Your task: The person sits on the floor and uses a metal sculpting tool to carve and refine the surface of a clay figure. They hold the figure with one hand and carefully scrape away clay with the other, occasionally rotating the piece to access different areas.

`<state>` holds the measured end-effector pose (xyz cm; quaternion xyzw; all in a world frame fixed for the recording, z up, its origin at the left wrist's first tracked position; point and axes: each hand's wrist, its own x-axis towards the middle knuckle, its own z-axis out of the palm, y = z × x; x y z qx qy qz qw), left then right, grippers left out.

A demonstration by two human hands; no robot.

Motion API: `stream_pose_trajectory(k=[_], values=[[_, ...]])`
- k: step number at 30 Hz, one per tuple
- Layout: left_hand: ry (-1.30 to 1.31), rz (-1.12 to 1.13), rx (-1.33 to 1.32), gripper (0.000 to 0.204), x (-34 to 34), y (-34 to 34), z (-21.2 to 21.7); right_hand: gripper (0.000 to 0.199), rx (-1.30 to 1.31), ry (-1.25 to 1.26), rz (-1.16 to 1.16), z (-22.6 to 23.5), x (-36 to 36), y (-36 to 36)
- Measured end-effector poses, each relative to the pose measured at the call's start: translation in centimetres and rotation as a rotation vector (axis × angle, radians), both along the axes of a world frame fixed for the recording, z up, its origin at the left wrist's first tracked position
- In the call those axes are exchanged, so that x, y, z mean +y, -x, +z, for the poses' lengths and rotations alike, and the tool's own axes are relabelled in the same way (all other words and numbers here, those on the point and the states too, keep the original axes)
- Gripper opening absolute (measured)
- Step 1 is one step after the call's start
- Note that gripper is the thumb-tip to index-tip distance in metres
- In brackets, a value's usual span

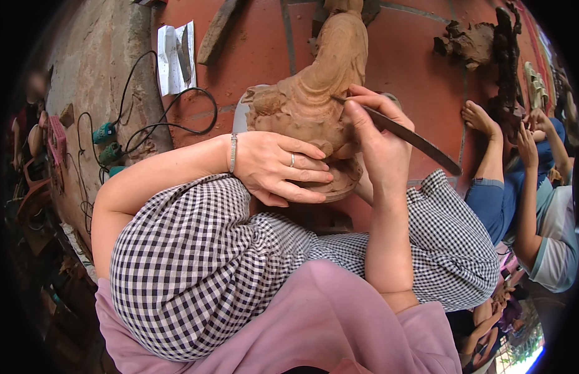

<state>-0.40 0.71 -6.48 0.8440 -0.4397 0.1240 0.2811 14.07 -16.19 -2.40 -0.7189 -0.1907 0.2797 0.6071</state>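
While the left hand [283, 171] lies closed around the base of the pale brown carved wooden figure [320, 93], whose long axis runs away from the person, the right hand [373, 140] pinches a dark flat chisel [414, 138] against its near side.

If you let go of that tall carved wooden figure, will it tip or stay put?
The carved reddish-brown wooden figure looks tall against its round base, so probably top-heavy and apt to tip. It seems solid wood, likely stiff and heavy for its size. The left hand braces the base while the right hand presses a thin dark blade, suggesting it shifts if unsupported.
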Motion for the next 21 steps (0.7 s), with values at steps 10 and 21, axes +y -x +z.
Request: stream_pose_trajectory(k=[10, 21], values=[[-0.011, 0.003, -0.005, 0.045, 0.0, -0.1, 0.3, 0.018, 0.027, 0.022, 0.003, 0.1, 0.2, -0.4], [0.018, 0.001, -0.006, 0.048, -0.2, -0.2, 0.2, 0.014, -0.327, 0.126, 0.040, 0.7, 1.1, 2.4]])
